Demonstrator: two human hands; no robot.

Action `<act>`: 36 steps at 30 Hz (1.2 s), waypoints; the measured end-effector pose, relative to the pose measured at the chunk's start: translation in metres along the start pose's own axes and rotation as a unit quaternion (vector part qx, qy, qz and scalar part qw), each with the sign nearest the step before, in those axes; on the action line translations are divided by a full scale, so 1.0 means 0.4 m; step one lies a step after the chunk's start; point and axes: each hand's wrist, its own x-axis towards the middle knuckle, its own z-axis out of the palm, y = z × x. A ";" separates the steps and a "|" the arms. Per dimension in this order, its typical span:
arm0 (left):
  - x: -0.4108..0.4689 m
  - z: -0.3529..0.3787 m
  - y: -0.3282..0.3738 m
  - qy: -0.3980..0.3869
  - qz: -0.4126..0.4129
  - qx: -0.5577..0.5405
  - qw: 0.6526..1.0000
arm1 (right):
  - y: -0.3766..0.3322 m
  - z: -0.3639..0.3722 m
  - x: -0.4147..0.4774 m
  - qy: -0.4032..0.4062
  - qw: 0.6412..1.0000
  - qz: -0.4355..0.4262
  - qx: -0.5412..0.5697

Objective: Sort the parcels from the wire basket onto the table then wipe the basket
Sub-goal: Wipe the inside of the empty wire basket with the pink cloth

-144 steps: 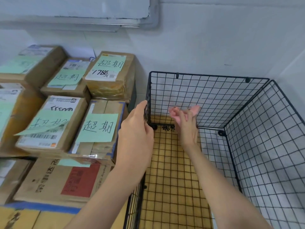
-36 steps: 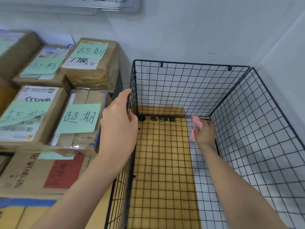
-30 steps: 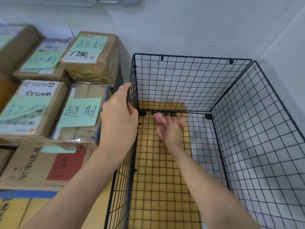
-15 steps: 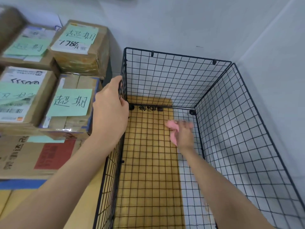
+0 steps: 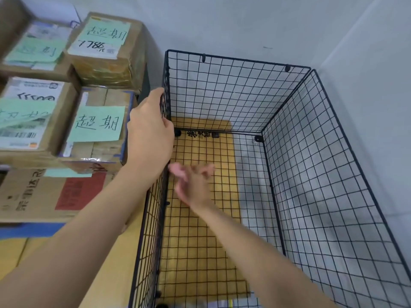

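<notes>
Room corner: two plain pale grey-white walls [image 5: 233,25] meet in a vertical seam at upper right. Back wall has a small dark scuff [image 5: 267,47] near the seam. Light is flat and even, soft shadows only. Pale grey floor [image 5: 251,172] on the right, a yellow-brown mat [image 5: 200,241] with black print at its far edge covering the left part.

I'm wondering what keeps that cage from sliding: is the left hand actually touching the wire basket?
Touching. In the head view the left hand wraps its fingers around the upright corner wires of the wire basket, no gap showing.
</notes>
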 end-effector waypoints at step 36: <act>0.002 -0.004 -0.005 -0.004 0.019 0.018 1.000 | -0.049 0.041 -0.177 -0.021 0.994 -0.098 -0.031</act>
